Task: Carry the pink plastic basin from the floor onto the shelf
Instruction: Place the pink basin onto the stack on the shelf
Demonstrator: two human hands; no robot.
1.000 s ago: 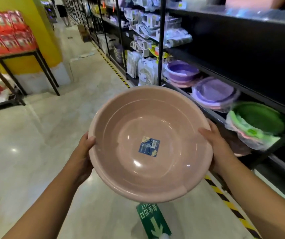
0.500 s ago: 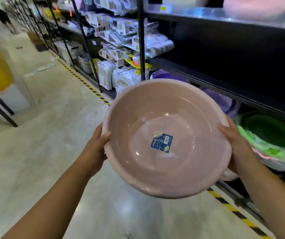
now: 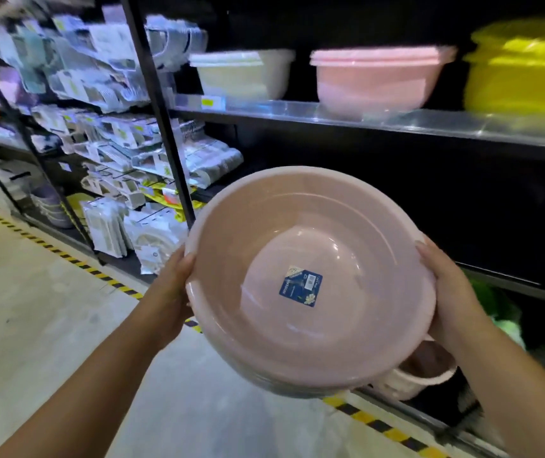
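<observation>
The pink plastic basin (image 3: pixel 310 226) is in the air in front of me, tilted so its inside faces me, with a blue label on its bottom. My left hand (image 3: pixel 168 292) grips its left rim and my right hand (image 3: pixel 452 292) grips its right rim. Above and behind it runs a black shelf (image 3: pixel 347 119) with a shiny front edge. On that shelf stand a white basin (image 3: pixel 244 76), a stack of pink basins (image 3: pixel 380 81) and yellow basins (image 3: pixel 525 74).
A black upright post (image 3: pixel 162 120) divides the rack; packaged goods (image 3: pixel 112 133) fill the shelves to its left. Yellow-black tape (image 3: pixel 66 256) marks the floor along the rack. A pale basket (image 3: pixel 419 375) and green basins (image 3: pixel 498 309) sit on low shelves at the right.
My view has turned right and upward to face the rack, bringing the upper shelf with its basins into view. The basin has risen a little with both hands still on its rim.
</observation>
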